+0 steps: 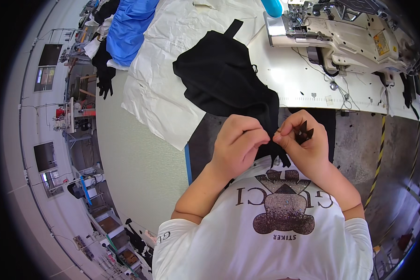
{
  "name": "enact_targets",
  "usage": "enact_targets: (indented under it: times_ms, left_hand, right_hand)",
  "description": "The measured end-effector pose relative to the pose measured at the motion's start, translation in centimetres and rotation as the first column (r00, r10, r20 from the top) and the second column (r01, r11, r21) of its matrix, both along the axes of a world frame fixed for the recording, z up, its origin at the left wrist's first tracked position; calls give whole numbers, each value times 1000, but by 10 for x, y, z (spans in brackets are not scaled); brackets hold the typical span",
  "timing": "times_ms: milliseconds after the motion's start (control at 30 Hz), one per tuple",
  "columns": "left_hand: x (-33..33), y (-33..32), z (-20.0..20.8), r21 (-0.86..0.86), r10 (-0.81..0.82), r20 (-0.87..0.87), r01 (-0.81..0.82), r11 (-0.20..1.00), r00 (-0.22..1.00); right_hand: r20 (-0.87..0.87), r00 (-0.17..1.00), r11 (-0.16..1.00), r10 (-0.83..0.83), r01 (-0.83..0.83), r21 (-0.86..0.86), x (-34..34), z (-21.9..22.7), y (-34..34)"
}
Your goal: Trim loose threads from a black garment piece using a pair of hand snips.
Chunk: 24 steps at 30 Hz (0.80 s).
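Observation:
A black garment (224,74) of stretchy-looking cloth lies across the table, a short strap sticking out at its far end. Its near end hangs over the table edge towards my body, where both hands meet. My left hand (241,142) is closed in a pinch on the cloth edge. Opposite it, the fingertips of my right hand (308,140) pinch the same edge. Dark pointed thread snips (304,133) are tucked in the right hand, their tips up and their handles hidden. Narrow black cloth ends (280,159) dangle below the fingers.
Crumpled white paper (154,93) lies under the garment. A cream sewing machine (340,37) stands at the far right on a white tabletop (289,88) with a ruler strip. Blue cloth (131,30) is heaped far left, beside a pale board (130,154). Loose threads hang near the machine.

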<state>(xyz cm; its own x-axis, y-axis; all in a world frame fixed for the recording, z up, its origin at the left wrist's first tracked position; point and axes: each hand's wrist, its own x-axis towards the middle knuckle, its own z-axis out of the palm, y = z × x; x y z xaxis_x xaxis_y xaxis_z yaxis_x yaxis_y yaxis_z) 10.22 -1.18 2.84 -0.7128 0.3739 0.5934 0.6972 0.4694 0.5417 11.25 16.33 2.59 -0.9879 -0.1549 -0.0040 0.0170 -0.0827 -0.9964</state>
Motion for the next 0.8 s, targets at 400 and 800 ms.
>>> enact_targets:
  times_ms: [400,800]
  left_hand:
    - [15,-3,-2,677,-375,611,-215,704,697]
    - [30,-6,15,-247,259,614,-130,960,746]
  right_hand:
    - [-119,992,991,36,-20,135,0,-5,4]
    - [-92,981,970,170,-150,189,1,-3,5]
